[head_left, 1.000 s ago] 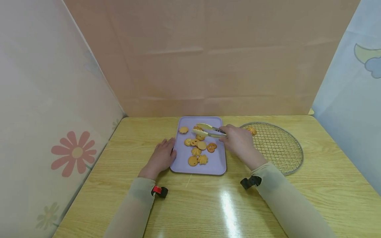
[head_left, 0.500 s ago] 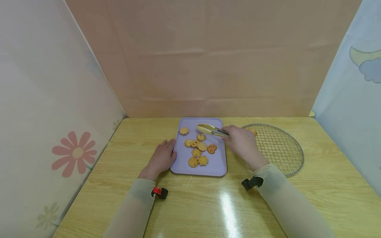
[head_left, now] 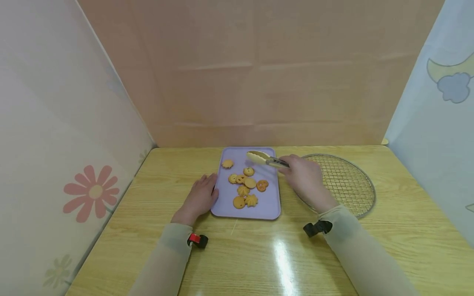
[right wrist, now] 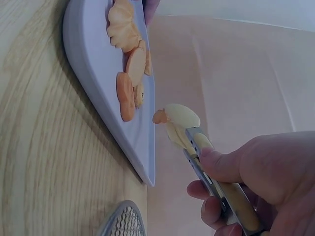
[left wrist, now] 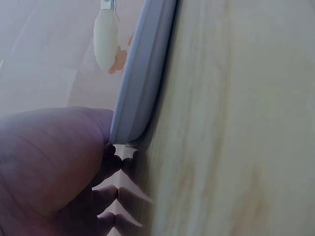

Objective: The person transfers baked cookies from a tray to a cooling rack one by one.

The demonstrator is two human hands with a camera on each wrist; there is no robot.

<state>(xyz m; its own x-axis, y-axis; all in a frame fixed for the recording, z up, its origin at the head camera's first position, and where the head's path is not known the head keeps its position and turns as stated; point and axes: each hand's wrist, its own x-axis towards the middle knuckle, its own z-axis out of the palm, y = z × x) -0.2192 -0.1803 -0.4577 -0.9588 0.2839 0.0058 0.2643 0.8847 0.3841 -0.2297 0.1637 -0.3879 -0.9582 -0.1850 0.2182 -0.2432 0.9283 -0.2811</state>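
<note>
Squeezing tongs [head_left: 260,158], the right hand [head_left: 304,176] is suspending a cookie [right wrist: 159,117] above the tray [head_left: 264,210] the relaxed left hand [head_left: 201,195] is likely steadying.

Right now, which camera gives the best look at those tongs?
The right wrist view: the tongs appear largest there, with the cookie at their tips and the right hand gripping them. The head view shows them smaller, partly hidden; the left wrist view, only a pale tip and some metal.
</note>
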